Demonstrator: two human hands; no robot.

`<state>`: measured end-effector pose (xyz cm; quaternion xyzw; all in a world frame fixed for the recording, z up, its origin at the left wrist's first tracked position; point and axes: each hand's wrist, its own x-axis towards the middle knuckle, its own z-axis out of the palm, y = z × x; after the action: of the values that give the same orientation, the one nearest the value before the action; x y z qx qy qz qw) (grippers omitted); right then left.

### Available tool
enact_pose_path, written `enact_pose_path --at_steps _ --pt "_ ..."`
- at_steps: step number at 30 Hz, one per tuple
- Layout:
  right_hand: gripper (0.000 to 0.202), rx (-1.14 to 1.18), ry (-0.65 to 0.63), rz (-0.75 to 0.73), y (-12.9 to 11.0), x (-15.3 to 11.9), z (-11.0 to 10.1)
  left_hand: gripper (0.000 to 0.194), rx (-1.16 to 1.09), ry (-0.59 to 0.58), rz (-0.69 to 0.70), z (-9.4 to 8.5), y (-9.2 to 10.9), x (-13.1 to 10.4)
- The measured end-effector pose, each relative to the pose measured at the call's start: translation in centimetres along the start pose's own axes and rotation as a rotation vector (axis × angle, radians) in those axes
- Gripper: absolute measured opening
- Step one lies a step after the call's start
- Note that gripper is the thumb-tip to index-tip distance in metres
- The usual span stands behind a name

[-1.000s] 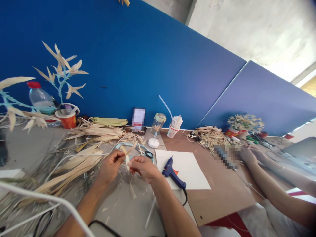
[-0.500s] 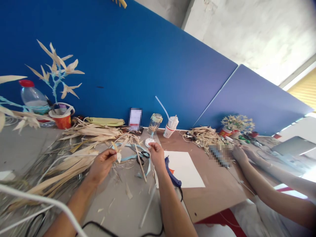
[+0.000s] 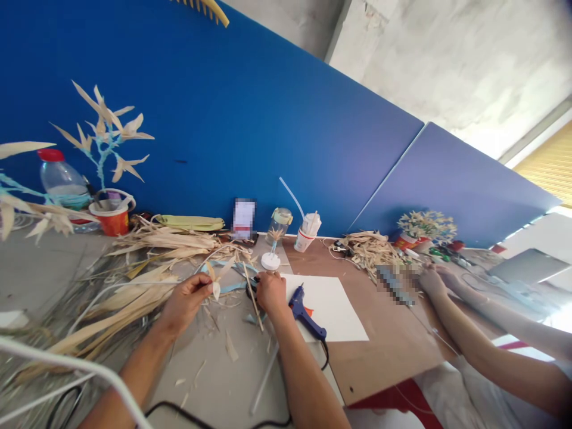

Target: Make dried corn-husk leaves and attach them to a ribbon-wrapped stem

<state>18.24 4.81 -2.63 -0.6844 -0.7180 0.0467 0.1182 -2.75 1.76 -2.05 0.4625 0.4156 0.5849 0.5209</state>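
My left hand (image 3: 190,298) pinches a small pale corn-husk flower (image 3: 215,285) between thumb and fingers, its petals pointing up and down. My right hand (image 3: 271,292) is curled over black-handled scissors (image 3: 251,289) on the table; its fingertips are hidden. A thin stick (image 3: 254,298) lies just left of that hand, by light blue ribbon (image 3: 235,288). Behind the right hand, a small husk flower on a blue stem (image 3: 274,241) stands in a round white base (image 3: 270,261). Right of my wrist, a blue glue gun (image 3: 308,313) rests on a white sheet (image 3: 342,310).
Dried husks (image 3: 129,298) cover the table's left side. A red bucket (image 3: 111,220) holds a husk-flower branch. A phone (image 3: 244,217), a glass jar (image 3: 280,223) and a paper cup (image 3: 304,238) stand along the blue partition (image 3: 223,119). At right, another person's hands (image 3: 433,280) are at work.
My right hand has moved down and left from beside the white base onto the scissors, uncovering the base and more of the glue gun. My left hand still holds the husk flower.
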Motion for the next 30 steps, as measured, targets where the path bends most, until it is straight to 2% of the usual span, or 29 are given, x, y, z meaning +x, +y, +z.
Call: enact_pose_path --at_steps 3,7,12,16,23,26,30 --pt "0.029 -0.021 0.024 0.000 0.3 0.1 0.0 0.032 -0.015 -0.006 -0.003 0.1 0.0 0.0" --pt "0.028 0.061 0.080 0.005 0.1 -0.1 -0.8 0.029 -0.030 -0.002 0.005 0.0 0.1 0.2" --pt "0.024 0.079 -0.040 -0.031 -1.4 -0.6 -1.3 0.029 -0.047 -0.009 -0.013 0.0 -0.2 0.3" --pt "0.019 0.021 -0.075 -0.080 -2.2 -0.9 -1.0 0.029 -0.054 -0.014 -0.031 0.1 -0.5 0.2" --pt "0.023 0.165 -0.123 0.019 -1.8 -0.7 -0.6 0.029 -0.108 -0.038 -0.051 0.3 -0.2 0.0" --pt "0.024 0.230 -0.071 0.037 -1.5 -0.5 -0.5 0.030 -0.122 -0.038 -0.069 0.3 -0.2 0.1" --pt "0.029 0.336 0.110 0.051 -0.6 -0.1 -0.5 0.030 -0.139 -0.033 -0.091 0.1 -0.5 0.2"
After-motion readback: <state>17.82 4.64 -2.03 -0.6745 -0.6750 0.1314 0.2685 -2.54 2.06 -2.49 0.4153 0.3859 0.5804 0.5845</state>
